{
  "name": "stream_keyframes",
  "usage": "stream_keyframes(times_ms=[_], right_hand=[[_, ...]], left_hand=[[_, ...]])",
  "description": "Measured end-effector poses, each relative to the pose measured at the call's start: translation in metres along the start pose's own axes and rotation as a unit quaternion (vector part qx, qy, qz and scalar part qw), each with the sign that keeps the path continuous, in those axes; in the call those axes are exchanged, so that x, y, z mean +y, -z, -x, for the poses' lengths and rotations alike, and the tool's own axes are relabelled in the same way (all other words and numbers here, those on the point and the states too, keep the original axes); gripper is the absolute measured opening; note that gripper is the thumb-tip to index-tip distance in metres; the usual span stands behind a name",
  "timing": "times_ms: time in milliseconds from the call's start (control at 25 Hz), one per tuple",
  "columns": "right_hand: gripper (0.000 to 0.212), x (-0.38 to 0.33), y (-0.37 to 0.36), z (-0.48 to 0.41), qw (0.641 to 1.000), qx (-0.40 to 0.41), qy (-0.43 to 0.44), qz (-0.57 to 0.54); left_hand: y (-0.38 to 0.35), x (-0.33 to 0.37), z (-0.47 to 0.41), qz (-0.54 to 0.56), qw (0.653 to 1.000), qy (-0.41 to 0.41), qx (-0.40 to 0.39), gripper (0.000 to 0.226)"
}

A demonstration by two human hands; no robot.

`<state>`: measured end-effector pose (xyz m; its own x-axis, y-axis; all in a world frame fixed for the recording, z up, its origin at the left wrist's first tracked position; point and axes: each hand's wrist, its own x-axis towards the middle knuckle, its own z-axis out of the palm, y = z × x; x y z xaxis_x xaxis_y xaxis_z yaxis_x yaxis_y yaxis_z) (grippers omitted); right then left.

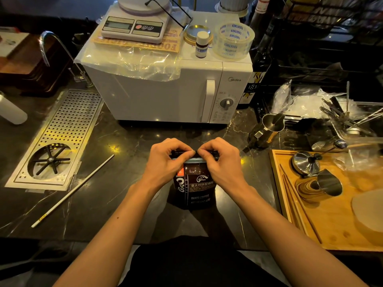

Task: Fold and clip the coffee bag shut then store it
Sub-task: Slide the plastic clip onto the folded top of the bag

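A dark brown coffee bag [195, 189] with white lettering stands upright on the black marble counter [124, 183], near its front edge. My left hand [165, 160] and my right hand [221, 160] both pinch the bag's top edge, thumbs and forefingers meeting at its middle. The top strip looks flattened and bent over between my fingers. A long white stick [72, 190], possibly a bag clip, lies diagonally on the counter to the left of the bag.
A white microwave [165, 90] stands behind the bag, carrying a scale [132, 25], tape roll [234, 40] and small bottle [202, 44]. A perforated metal drip tray [60, 137] is at left. At right are a steel pitcher [267, 129] and a wooden tray [331, 204] with metal cups.
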<state>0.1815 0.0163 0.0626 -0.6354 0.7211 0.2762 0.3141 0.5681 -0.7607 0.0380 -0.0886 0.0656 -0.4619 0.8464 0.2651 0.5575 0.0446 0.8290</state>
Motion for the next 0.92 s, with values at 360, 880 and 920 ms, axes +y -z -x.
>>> stream_keyframes(times_ms=[360, 880, 920], right_hand=[[0.001, 0.005, 0.016, -0.002, 0.999, -0.007, -0.022, -0.041], [0.007, 0.01, 0.029, 0.001, 0.999, 0.005, -0.016, -0.028], [0.007, 0.01, 0.028, 0.001, 1.0, 0.004, -0.012, -0.027]], left_hand=[[0.01, -0.005, -0.001, -0.006, 1.0, 0.014, -0.018, 0.004], [0.023, -0.009, 0.004, -0.044, 0.999, 0.015, -0.001, 0.004], [0.023, -0.009, 0.003, -0.041, 0.999, 0.017, -0.006, 0.003]])
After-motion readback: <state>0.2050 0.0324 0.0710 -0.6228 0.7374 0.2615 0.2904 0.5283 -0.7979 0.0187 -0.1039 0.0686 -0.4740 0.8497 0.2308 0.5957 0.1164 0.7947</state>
